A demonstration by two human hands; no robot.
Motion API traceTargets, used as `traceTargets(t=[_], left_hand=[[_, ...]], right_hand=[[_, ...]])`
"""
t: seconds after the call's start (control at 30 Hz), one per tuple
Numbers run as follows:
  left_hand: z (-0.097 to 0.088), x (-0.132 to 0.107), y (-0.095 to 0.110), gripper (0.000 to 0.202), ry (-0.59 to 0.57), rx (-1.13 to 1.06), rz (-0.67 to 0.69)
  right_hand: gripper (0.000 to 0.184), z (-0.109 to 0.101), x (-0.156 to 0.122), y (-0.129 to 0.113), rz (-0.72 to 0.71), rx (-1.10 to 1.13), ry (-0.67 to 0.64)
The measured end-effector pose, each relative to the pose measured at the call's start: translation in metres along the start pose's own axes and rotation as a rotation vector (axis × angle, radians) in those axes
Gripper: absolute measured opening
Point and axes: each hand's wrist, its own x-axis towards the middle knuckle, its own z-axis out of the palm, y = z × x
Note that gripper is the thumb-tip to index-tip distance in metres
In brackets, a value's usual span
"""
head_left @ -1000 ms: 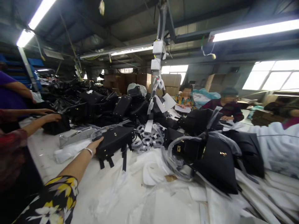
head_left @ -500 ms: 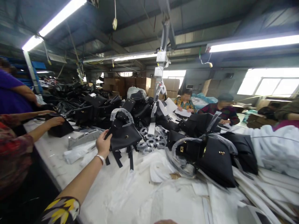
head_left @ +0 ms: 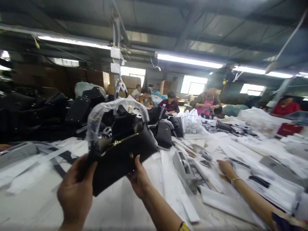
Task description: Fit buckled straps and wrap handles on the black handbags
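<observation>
In front of me is a black handbag [head_left: 122, 160], tilted, with its top partly open. A gold-coloured zip runs along the opening, and a small gold stud sits on its front. Clear plastic film wraps the raised handle [head_left: 117, 104]. My left hand [head_left: 77, 189] is closed on the bag's left end, thumb in front. At the bag's lower right, my right hand [head_left: 139, 179] holds it with the thumb against the front; its other fingers are partly hidden behind and below.
A co-worker's hand [head_left: 226, 168] reaches in from the right over white material. A grey tape dispenser [head_left: 185, 170] stands right of my hands. Black bags [head_left: 165, 133] sit farther back, with a larger heap [head_left: 31, 112] at left. Several people work across the table.
My view has turned right. The handbag has come nearer, its opening now tipped toward me. My right hand, barely visible before, now holds it along with my left.
</observation>
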Motion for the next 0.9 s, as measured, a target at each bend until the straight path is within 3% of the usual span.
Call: traceTargets(t=[0.1,0.17,0.23,0.33,0.4,0.5,0.53,0.7,0.9], left_hand=[[-0.002,-0.066,0.001,0.054,-0.156,-0.087,-0.171],[-0.007,-0.095,0.000,0.058,-0.353,-0.177,-0.252],[-0.019,-0.108,0.001,0.063,-0.600,-0.185,-0.336],[-0.041,-0.105,0.003,0.062,-0.898,0.090,-0.416],[-0.050,-0.095,0.000,0.049,-0.910,0.298,-0.308],[-0.046,-0.084,-0.013,0.036,-0.750,0.366,-0.079],[-0.041,-0.083,-0.020,0.036,-0.735,0.309,-0.093],[-0.010,-0.095,-0.045,0.046,-0.810,-0.126,-0.465],[0.003,-0.097,-0.030,0.043,-0.809,-0.253,-0.472]], right_hand=[[0.056,-0.028,-0.005,-0.006,-0.006,0.050,0.066],[0.052,-0.059,-0.004,-0.010,0.043,0.002,0.143],[0.051,-0.089,-0.002,-0.011,0.077,-0.034,0.202],[0.053,-0.123,0.002,-0.008,0.127,-0.073,0.274],[0.054,-0.135,0.003,-0.004,0.153,-0.103,0.318],[0.054,-0.141,0.006,0.001,0.158,-0.156,0.363],[0.054,-0.141,0.007,0.003,0.151,-0.175,0.372],[0.054,-0.141,0.009,0.008,0.108,-0.269,0.401],[0.049,-0.140,0.006,0.009,0.070,-0.341,0.393]])
